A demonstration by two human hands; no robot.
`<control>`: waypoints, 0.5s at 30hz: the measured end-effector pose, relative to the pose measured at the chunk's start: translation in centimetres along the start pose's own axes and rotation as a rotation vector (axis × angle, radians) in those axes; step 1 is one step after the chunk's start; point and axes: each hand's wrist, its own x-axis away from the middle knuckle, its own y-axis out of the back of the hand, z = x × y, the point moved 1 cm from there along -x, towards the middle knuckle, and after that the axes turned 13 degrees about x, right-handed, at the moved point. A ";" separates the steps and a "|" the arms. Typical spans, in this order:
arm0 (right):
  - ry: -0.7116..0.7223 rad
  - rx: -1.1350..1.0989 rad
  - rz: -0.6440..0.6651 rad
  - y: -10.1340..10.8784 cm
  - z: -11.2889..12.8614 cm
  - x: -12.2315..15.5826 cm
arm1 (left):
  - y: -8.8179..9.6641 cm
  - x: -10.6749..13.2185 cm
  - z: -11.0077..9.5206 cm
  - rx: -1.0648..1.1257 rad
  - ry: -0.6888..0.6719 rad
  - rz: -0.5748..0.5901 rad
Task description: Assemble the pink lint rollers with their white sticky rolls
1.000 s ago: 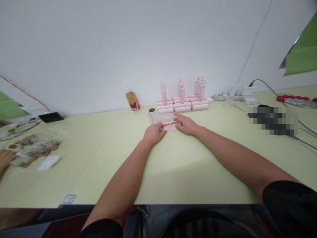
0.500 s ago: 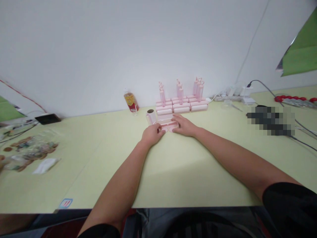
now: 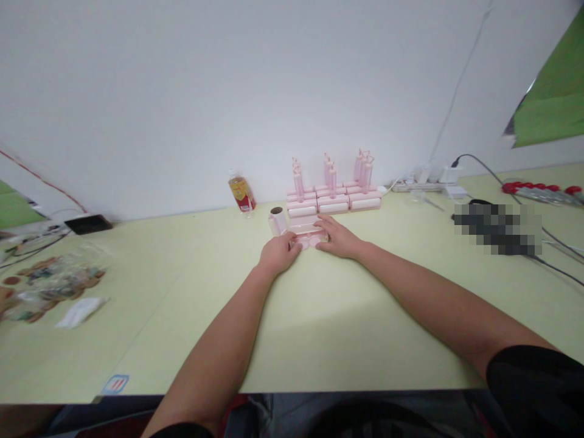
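Left hand (image 3: 276, 252) and right hand (image 3: 340, 238) at opposite ends of a pink case (image 3: 311, 235) on the table (image 3: 328, 340), thumbs on near side, grip unclear. Roll (image 3: 280, 222) upright just behind left hand; pink boxes (image 3: 333, 204) behind case, tubes (image 3: 333, 184) standing on them. Bottle (image 3: 241, 193) by wall, left of boxes; power strip (image 3: 417, 187) right.

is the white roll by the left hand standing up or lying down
Standing upright: the white roll, just beyond the left hand, has its dark round opening facing up.
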 end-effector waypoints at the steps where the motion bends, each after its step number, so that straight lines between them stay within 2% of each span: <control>1: -0.007 0.006 -0.011 0.2 0.1 0.1 | 0.0 0.1 -0.1 0.001 0.003 -0.004; 5: -0.086 0.054 -0.089 1.4 -0.4 -0.8 | 0.3 0.2 -0.3 0.019 0.013 -0.032; 10: -0.262 0.164 -0.151 4.2 -4.6 -5.6 | 0.8 0.1 -0.7 0.064 -0.007 -0.074; 12: -0.300 0.206 -0.125 5.1 -6.5 -8.0 | 1.2 0.1 -0.8 0.083 -0.019 -0.085; 15: -0.273 0.239 -0.004 5.3 -8.0 -10.7 | 1.8 0.4 -0.8 0.110 -0.043 -0.094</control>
